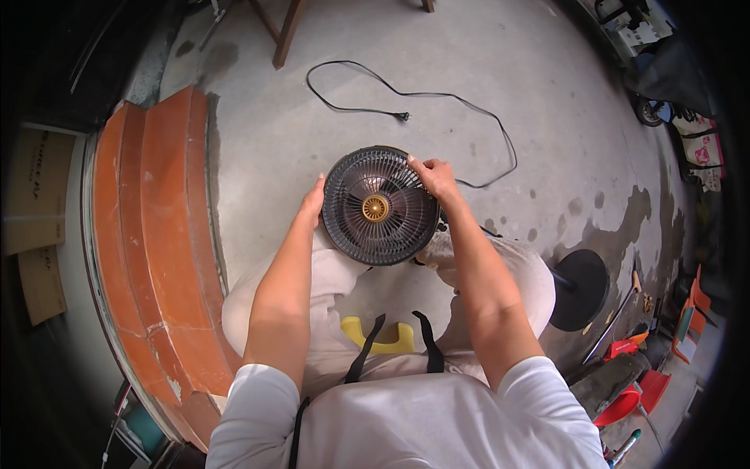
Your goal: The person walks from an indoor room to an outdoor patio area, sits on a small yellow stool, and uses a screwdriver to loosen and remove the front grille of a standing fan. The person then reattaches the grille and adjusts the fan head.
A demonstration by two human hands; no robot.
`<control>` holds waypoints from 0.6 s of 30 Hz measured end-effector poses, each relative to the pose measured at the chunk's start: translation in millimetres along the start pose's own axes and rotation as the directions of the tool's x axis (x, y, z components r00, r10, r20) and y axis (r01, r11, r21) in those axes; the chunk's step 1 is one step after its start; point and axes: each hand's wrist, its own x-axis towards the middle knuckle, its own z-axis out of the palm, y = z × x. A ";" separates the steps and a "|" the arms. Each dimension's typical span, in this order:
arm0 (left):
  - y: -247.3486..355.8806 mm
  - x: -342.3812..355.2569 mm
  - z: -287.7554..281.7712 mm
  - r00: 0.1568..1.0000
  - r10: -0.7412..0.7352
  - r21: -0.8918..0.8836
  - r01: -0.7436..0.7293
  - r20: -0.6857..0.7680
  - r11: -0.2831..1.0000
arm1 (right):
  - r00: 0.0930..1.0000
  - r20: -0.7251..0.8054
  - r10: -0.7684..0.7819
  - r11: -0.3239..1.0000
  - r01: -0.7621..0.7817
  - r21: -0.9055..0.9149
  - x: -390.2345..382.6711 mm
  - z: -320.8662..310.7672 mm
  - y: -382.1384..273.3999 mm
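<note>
A round black electric fan head (361, 234) with a wire grille faces up between my knees. A gold-coloured cap (375, 208) marks the grille's centre, and blades show dimly through the wires. Along the left rim, my left hand (312, 203) grips the fan from the side, its fingers partly hidden. My right hand (437, 178) holds the upper right rim, with thumb and finger pressed at the grille's edge. A black power cord (449, 94) loops over the floor beyond the fan, ending in a plug (401, 116). A round black base (584, 289) with a pole lies right of my knee.
Orange tiled steps (168, 227) rise at my left. Below me is a yellow U-shaped piece (405, 338). Wooden legs (289, 33) stand at the far side. Red tools and other items (621, 348) lie at the right, near wet patches on the concrete floor (258, 117).
</note>
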 end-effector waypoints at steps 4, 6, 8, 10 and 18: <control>-3.0 1.8 -0.3 1.000 0.023 -0.030 -0.023 -0.003 0.999 | 0.999 -0.030 0.014 1.000 -0.014 0.005 -4.4 1.0 -0.8; -0.2 -3.5 0.5 1.000 -0.002 -0.016 0.002 0.016 1.000 | 0.998 -0.058 0.016 1.000 -0.016 -0.005 -6.4 1.8 -1.2; 2.2 -9.1 1.2 1.000 -0.011 0.004 0.011 0.018 1.000 | 0.992 -0.130 -0.002 1.000 0.000 -0.017 -7.9 4.9 0.0; 4.3 -14.5 3.8 1.000 -0.005 0.030 0.005 0.004 1.000 | 0.969 -0.245 -0.040 0.999 0.033 -0.034 -8.8 8.9 2.4; 6.3 -26.0 5.2 1.000 -0.001 0.058 0.002 -0.024 0.998 | 0.984 -0.173 0.038 0.999 -0.039 -0.001 -29.9 2.0 -13.2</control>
